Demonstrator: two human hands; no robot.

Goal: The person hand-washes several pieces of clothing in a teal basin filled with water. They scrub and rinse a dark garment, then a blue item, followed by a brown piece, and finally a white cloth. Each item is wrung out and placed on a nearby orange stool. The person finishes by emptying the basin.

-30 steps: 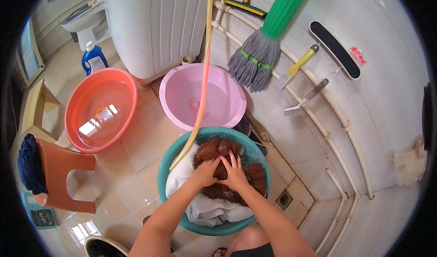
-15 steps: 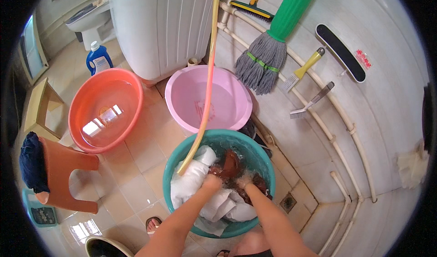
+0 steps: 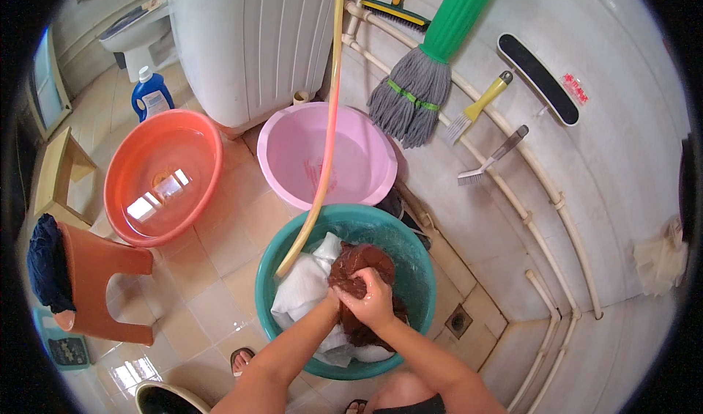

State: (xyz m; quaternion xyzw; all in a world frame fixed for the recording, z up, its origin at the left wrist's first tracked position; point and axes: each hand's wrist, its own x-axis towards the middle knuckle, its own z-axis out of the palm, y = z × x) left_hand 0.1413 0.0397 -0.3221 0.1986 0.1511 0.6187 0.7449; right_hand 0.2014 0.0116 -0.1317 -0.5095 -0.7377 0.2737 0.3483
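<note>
Both hands work close together over a teal basin [image 3: 430,278] with water in it. My right hand [image 3: 372,302] is closed round wet brown cloth [image 3: 368,256], its fingers curled over the bunched fabric. Against it, my left hand [image 3: 338,297] grips the same cloth from the left side, its fingers mostly hidden. White cloth [image 3: 299,288] lies heaped in the basin's left part and partly under my forearms. A yellowish hose [image 3: 313,216] hangs down from above, its end resting by the white cloth.
Behind stand a pink basin [image 3: 267,154] and an orange basin [image 3: 218,154] of water. A blue bottle [image 3: 151,95] and an orange stool [image 3: 102,282] with dark cloth are at left. A mop [image 3: 414,95] and brushes [image 3: 480,110] hang by wall pipes at right. The tiled floor has a drain [image 3: 458,321].
The brown cloth has come up out of the water, bunched between my hands. My right hand has moved left to meet my left hand. The view has shifted slightly.
</note>
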